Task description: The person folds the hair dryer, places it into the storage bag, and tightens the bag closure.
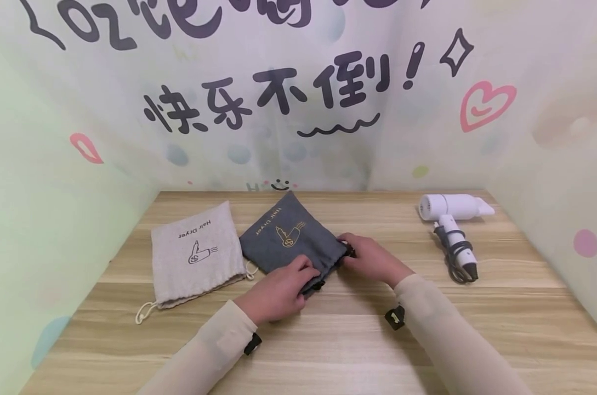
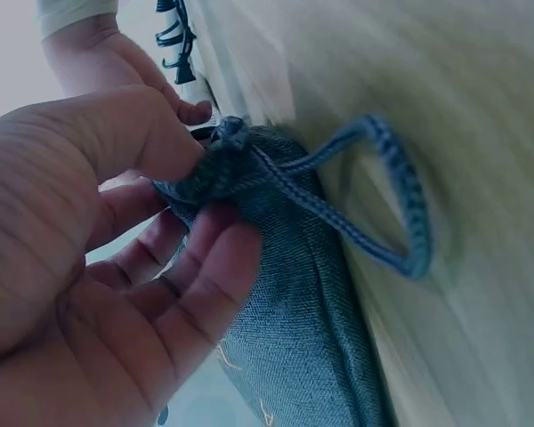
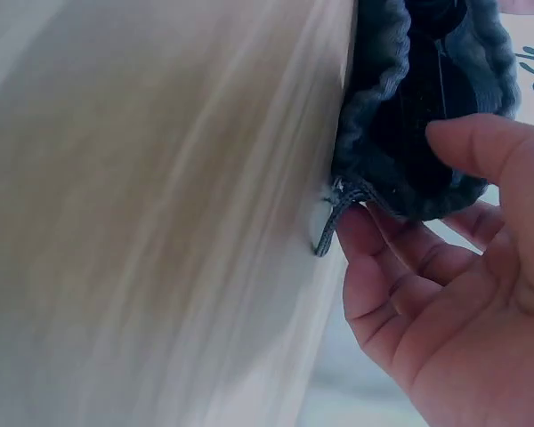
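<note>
A dark grey drawstring bag [image 1: 273, 225], printed in gold with "Hair Dryer" and a dryer outline, lies slanted on the table with its mouth toward me. At the near corner of that mouth, my left hand [image 1: 278, 288] pinches the gathered cloth between thumb and fingers; a cord loop [image 2: 414, 200] sticks out beside it. My right hand [image 1: 369, 258] grips the opposite corner, its thumb [image 3: 476, 142] over the rim and its fingers outside. The right wrist view looks into the parted mouth [image 3: 418, 116], whose inside is dark.
To the left lies a beige drawstring bag [image 1: 194, 252] with white cord loops. A white hair dryer [image 1: 453, 208] rests at the back right, its dark cord [image 1: 453, 255] wound about the handle. Printed cloth [image 1: 328, 153] walls in the wooden table [image 1: 328, 351] at the back and sides.
</note>
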A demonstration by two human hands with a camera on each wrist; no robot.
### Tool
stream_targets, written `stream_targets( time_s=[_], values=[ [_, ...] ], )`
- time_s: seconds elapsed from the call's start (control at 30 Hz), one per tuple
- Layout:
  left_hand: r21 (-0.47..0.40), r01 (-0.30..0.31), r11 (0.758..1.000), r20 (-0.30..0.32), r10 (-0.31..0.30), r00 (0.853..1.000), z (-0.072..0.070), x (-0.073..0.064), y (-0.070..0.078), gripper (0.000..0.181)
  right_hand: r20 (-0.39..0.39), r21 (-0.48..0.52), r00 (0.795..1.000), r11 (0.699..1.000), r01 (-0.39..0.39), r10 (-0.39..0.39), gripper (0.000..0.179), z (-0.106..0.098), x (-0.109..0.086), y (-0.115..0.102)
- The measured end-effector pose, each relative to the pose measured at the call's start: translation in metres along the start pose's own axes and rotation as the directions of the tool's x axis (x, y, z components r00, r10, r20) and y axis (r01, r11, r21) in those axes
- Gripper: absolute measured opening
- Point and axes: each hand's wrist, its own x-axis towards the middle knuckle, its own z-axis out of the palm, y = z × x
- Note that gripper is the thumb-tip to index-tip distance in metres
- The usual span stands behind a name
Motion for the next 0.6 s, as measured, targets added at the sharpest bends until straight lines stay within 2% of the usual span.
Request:
stream_targets(
  time_s=[0.13,0.3,0.43,0.6],
  values=[
    [0.028,0.004,1.0,-0.03,-0.004,1.0,-0.001,-0.002,-0.005,0.041,0.016,-0.003,1.0,1.0,0.015,-0.015,0.031,-0.002,-0.004,0.002],
    [0.042,0.051,0.998,-0.07,-0.048,0.996,-0.002,-0.006,-0.011,0.031,0.036,-0.026,0.998,0.998,0.059,-0.058,0.023,-0.004,-0.013,0.002],
    [0.072,0.067,0.995,-0.124,-0.058,0.991,-0.002,-0.007,-0.014,0.024,0.065,-0.049,0.994,0.995,0.092,-0.089,0.018,-0.005,-0.023,-0.001],
    [0.115,0.11,0.987,-0.163,-0.09,0.983,-0.002,-0.005,-0.017,0.024,0.093,-0.073,0.989,0.99,0.122,-0.115,0.014,-0.008,-0.032,-0.007]
  ],
)
